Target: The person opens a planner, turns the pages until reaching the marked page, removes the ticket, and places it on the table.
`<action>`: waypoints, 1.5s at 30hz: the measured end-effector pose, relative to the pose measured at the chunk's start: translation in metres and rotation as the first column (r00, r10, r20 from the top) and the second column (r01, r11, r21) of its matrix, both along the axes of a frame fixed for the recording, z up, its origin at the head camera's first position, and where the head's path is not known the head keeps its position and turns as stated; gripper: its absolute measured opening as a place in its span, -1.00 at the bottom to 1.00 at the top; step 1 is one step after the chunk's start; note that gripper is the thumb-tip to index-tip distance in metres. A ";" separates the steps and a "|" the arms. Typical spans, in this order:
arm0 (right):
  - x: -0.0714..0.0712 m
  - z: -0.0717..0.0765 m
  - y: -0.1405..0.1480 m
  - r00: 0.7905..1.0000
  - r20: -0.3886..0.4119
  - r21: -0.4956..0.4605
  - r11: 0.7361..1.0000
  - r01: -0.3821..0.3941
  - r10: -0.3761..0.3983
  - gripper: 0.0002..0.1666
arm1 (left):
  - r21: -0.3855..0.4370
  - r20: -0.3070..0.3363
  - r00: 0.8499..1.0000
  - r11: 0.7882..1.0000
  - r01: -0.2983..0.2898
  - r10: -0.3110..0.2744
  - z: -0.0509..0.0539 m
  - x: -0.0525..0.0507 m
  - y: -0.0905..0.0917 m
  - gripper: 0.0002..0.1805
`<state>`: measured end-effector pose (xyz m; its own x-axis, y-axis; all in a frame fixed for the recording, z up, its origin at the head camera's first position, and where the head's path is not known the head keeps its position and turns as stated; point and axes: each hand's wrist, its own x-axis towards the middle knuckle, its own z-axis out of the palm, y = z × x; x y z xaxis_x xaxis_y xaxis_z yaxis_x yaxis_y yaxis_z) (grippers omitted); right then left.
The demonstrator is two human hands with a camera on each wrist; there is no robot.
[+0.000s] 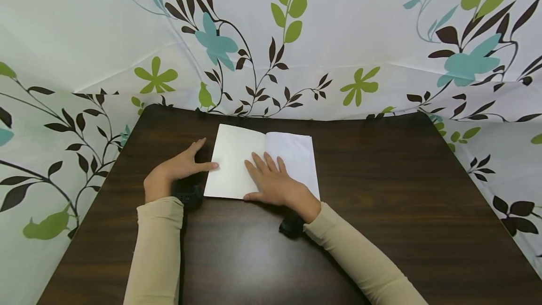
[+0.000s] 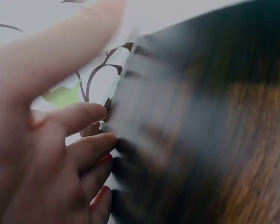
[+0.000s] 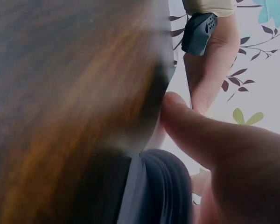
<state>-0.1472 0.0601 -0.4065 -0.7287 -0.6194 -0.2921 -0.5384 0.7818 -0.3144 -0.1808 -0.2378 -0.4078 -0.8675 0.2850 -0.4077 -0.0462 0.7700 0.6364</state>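
An open book (image 1: pixel 235 154) with blank white pages lies on the dark wooden table. My right hand (image 1: pixel 277 186) rests across its pages near the fold, fingers spread, the thumb by the near edge. Curved layers of pages (image 3: pixel 165 186) show below that thumb in the right wrist view. At the book's left side is my left hand (image 1: pixel 179 166), its thumb tip at the left page's edge and its other fingers stretched out away from the book. The left wrist view shows the left hand's fingers (image 2: pixel 91 144) loosely extended, with nothing gripped in them.
The brown wood-grain table (image 1: pixel 402 192) spreads to both sides and in front of the book. Behind it hangs a white cloth (image 1: pixel 322 36) printed with leaves and flowers. A black wrist device (image 1: pixel 292 226) sits under the right wrist, and another (image 1: pixel 190 196) beside the left.
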 end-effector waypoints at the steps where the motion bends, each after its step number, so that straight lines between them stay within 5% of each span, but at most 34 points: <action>1: -0.001 0.000 0.001 1.000 0.001 0.007 1.000 -0.001 0.001 0.16 | 0.000 -0.014 1.000 1.000 0.014 -0.014 0.000 0.000 0.001 0.30; 8: -0.008 0.006 0.012 1.000 0.013 0.037 0.999 0.000 0.000 0.06 | -0.056 -0.074 0.994 0.996 0.074 -0.078 -0.003 -0.004 0.006 0.37; 14: -0.023 0.018 0.032 0.996 0.079 0.027 0.999 0.041 -0.043 0.00 | -0.082 -0.059 0.994 0.992 0.091 -0.096 -0.005 -0.004 0.007 0.35; 18: -0.041 0.025 0.059 0.983 0.046 0.034 0.984 0.175 -0.176 -0.02 | -0.079 -0.050 0.994 0.993 0.091 -0.095 -0.005 -0.005 0.011 0.33; 22: -0.053 0.026 0.082 0.934 0.017 0.106 0.930 0.352 -0.356 0.09 | -0.080 -0.066 0.992 0.991 0.103 -0.108 -0.005 -0.007 0.012 0.32; 25: -0.055 0.026 0.089 0.913 0.027 0.185 0.900 0.396 -0.407 0.19 | -0.084 -0.066 0.991 0.991 0.108 -0.114 -0.005 -0.006 0.010 0.32; 36: -0.053 0.019 0.082 0.902 -0.020 0.252 0.870 0.423 -0.432 0.22 | -0.065 -0.073 0.991 0.992 0.109 -0.114 -0.009 0.000 0.008 0.35; 45: -0.056 0.020 0.078 0.930 -0.106 0.237 0.899 0.368 -0.352 0.01 | -0.071 -0.069 0.992 0.992 0.100 -0.105 -0.006 -0.001 0.007 0.33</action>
<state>-0.2031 0.1382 -0.3861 -0.9090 -0.2247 -0.3511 -0.2171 0.9742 -0.0614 -0.1814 -0.2305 -0.4142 -0.8632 0.3479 -0.3660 0.0794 0.8092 0.5821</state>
